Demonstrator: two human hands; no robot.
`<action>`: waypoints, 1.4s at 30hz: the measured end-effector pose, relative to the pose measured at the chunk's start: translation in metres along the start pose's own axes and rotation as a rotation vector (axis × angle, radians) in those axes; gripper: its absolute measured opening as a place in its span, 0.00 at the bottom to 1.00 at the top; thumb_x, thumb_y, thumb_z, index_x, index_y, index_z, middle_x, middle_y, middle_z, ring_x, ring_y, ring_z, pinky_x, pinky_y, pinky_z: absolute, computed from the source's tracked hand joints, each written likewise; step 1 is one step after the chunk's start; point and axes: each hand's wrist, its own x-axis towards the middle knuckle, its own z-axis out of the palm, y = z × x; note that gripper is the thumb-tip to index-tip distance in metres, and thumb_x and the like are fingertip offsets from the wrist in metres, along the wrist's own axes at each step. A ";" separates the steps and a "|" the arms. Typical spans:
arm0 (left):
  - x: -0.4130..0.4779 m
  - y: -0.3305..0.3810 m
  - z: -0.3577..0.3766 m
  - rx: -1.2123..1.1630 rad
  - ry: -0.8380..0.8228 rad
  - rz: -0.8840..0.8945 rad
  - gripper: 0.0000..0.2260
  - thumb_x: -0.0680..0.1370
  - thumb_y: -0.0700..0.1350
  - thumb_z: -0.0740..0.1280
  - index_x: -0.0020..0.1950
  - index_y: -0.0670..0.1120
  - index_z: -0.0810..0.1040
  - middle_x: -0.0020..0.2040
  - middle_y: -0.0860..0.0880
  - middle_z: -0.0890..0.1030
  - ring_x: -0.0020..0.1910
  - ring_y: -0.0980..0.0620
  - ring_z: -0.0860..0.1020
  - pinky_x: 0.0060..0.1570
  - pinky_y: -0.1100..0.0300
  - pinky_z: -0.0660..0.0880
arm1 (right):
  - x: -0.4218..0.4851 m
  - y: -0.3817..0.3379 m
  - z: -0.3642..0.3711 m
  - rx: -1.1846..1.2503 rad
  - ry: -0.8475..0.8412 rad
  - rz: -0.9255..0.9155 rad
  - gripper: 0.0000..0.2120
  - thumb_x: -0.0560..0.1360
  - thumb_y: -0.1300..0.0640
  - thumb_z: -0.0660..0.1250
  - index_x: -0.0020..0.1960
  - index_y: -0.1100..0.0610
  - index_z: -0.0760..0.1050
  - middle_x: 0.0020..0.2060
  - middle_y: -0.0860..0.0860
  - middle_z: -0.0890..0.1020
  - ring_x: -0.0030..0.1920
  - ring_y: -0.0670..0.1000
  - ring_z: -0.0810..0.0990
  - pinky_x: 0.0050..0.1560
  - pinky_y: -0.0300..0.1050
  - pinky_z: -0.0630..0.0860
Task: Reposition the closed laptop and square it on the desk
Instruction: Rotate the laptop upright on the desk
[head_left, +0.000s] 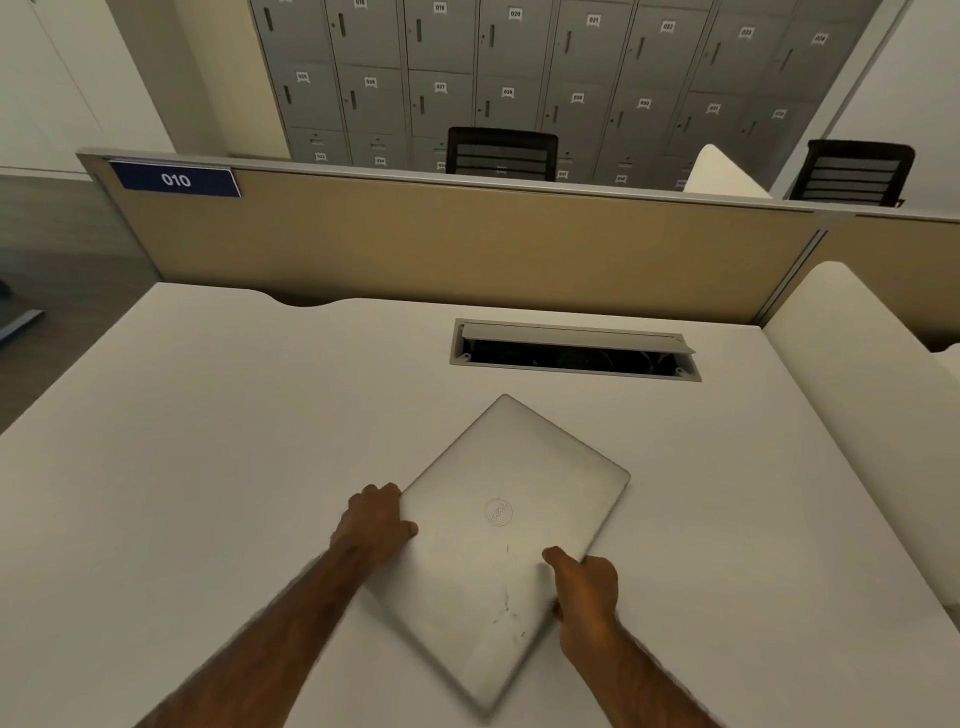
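Closed silver laptop (506, 540) lies skewed on white worktop (208, 467), one corner pointing far. Left hand (376, 522) grip clamped on its left edge; right hand (587, 592) grip clamped on right edge. Open cable hatch (574, 351) beyond.

Bare surface (208, 441) lying open left and right of the skewed laptop (506, 530). Open cable hatch (574, 353) sitting just beyond its far corner, partition (441, 244) blocking the back, white divider (872, 415) walling the right edge.
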 end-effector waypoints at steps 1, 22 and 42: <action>-0.004 0.001 0.003 -0.013 -0.001 -0.009 0.25 0.75 0.54 0.69 0.69 0.46 0.70 0.65 0.43 0.73 0.67 0.41 0.70 0.63 0.47 0.73 | 0.003 -0.002 -0.001 -0.020 0.002 -0.013 0.13 0.68 0.61 0.75 0.48 0.69 0.80 0.45 0.63 0.84 0.41 0.61 0.80 0.43 0.49 0.74; -0.054 0.011 0.037 -0.194 0.022 -0.111 0.21 0.77 0.51 0.68 0.66 0.43 0.70 0.64 0.43 0.74 0.66 0.42 0.72 0.60 0.49 0.74 | 0.054 -0.041 -0.007 -0.416 -0.043 -0.153 0.19 0.66 0.59 0.75 0.52 0.67 0.78 0.52 0.65 0.82 0.52 0.66 0.83 0.50 0.57 0.83; -0.022 0.032 0.026 -0.321 0.059 -0.133 0.15 0.73 0.44 0.66 0.59 0.43 0.76 0.59 0.42 0.79 0.56 0.41 0.78 0.47 0.55 0.73 | 0.059 -0.044 0.001 -0.446 0.034 -0.076 0.20 0.65 0.55 0.76 0.52 0.66 0.79 0.51 0.62 0.83 0.52 0.65 0.82 0.54 0.56 0.83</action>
